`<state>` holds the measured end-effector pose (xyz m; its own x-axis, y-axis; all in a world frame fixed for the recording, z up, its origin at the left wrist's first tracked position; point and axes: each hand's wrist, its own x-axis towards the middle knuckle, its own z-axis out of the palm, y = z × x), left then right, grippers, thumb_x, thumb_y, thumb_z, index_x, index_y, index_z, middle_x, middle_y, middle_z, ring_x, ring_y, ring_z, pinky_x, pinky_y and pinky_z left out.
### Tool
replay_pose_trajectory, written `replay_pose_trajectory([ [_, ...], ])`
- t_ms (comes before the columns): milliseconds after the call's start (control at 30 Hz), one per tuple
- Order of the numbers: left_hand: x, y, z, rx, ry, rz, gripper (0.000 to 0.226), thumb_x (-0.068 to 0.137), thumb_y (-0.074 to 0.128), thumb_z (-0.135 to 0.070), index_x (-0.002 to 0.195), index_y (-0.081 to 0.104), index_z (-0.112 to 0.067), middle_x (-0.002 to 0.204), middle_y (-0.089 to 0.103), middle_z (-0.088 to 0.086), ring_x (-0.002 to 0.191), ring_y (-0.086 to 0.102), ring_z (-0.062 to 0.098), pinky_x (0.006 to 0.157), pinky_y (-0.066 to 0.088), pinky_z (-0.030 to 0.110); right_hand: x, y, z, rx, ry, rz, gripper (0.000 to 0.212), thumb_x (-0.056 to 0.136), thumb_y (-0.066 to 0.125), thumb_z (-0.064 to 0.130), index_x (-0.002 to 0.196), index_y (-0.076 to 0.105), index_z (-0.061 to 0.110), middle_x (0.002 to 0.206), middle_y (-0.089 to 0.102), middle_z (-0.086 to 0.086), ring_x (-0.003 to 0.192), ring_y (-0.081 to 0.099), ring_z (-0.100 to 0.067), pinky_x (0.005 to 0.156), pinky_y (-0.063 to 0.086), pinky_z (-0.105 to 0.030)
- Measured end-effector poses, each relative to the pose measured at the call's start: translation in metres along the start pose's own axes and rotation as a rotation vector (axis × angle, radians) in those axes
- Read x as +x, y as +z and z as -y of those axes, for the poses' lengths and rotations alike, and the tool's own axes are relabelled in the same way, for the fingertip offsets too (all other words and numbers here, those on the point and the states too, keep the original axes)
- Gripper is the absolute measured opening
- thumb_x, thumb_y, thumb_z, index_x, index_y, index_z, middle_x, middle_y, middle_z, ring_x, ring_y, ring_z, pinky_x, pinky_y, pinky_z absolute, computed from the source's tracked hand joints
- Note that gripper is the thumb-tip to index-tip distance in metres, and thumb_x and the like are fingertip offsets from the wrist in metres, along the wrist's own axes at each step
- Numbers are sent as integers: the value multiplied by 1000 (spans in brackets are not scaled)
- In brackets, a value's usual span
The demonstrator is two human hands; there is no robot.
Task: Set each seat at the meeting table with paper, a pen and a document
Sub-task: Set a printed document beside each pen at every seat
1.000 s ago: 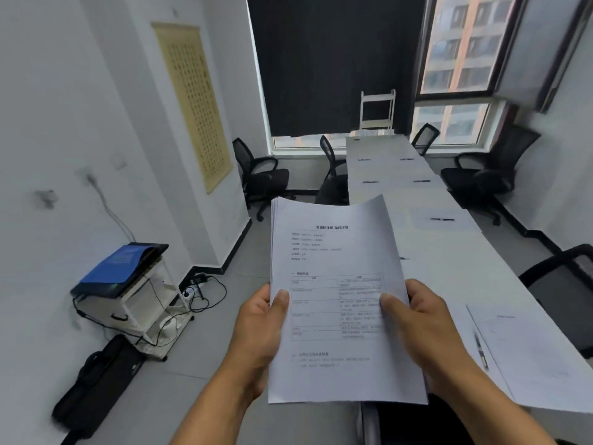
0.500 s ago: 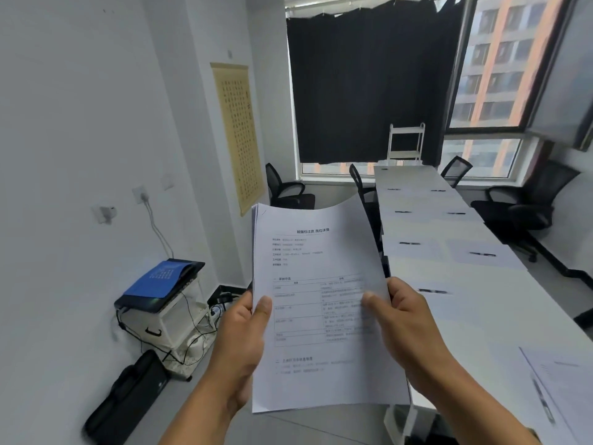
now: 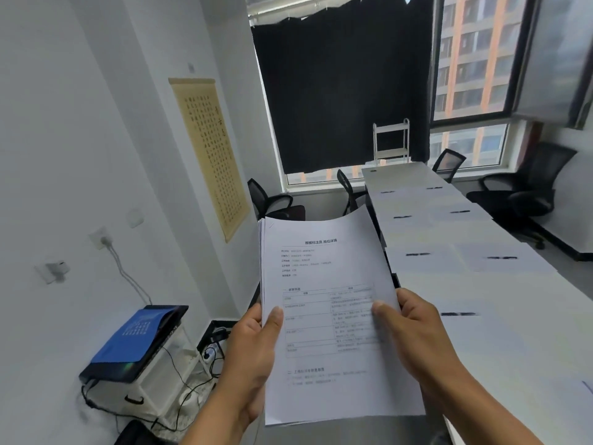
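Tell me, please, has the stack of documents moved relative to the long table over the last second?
Yes. The stack of documents has gone forward along the table's left edge: its top now overlaps farther pen-and-paper places, with the near set place almost out of view.

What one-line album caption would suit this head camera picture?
Both hands, left hand and right hand, hold a stack of printed documents beside a long white meeting table laid with paper and pens.

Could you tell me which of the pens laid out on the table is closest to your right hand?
The pen just beyond the right hand, nearest on the table's left side. The other pens lie farther toward the window.
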<state>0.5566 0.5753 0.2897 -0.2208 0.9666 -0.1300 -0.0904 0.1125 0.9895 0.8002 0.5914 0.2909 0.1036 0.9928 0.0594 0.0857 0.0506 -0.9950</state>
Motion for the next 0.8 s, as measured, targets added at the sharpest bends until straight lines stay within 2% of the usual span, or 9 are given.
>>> replay_pose_trajectory([
  [67,30,9,-5,-14,-14,11,26,113,58,-22,132,72,-14,122,81,15,112,78,42,103,58,66,27,2,0,31,26,-1,19,106,64,17,92,70,7,87,81,5,77,78,-8,59,55,-18],
  [167,74,25,-10,-43,-50,54,26,112,59,-21,132,70,-11,122,81,17,112,78,43,103,57,68,64,1,3,29,44,-15,18,107,63,19,97,74,9,92,83,6,85,80,-12,67,60,-23],
  [233,97,35,-14,-58,-73,74,27,112,58,-22,133,69,-10,121,81,18,112,78,44,103,58,68,85,0,3,22,68,-47,18,108,62,20,99,74,9,93,83,4,87,81,-16,72,64,-31],
  [300,119,45,-17,-53,-92,117,28,113,55,-24,132,70,-11,121,81,17,111,78,43,102,58,68,102,-2,0,25,92,-79,19,107,63,20,100,74,7,95,83,-1,89,81,-24,81,67,-47],
  [367,144,54,-17,-49,-111,168,28,115,52,-26,130,72,-13,120,82,16,111,79,41,103,58,67,121,0,-5,29,115,-123,20,106,63,21,102,74,4,97,82,-8,92,80,-34,90,64,-59],
  [533,225,63,-13,-22,-146,296,31,116,49,-29,127,74,-16,121,82,14,110,79,39,102,60,64,167,19,-14,37,166,-235,19,108,60,16,103,77,8,97,84,-2,90,82,-24,90,65,-54],
  [800,364,67,-4,-5,-229,551,31,116,47,-27,132,73,-18,124,81,12,114,79,37,108,56,63,230,68,-25,12,256,-423,21,109,59,20,107,79,10,102,84,-1,94,82,-24,95,63,-56],
])
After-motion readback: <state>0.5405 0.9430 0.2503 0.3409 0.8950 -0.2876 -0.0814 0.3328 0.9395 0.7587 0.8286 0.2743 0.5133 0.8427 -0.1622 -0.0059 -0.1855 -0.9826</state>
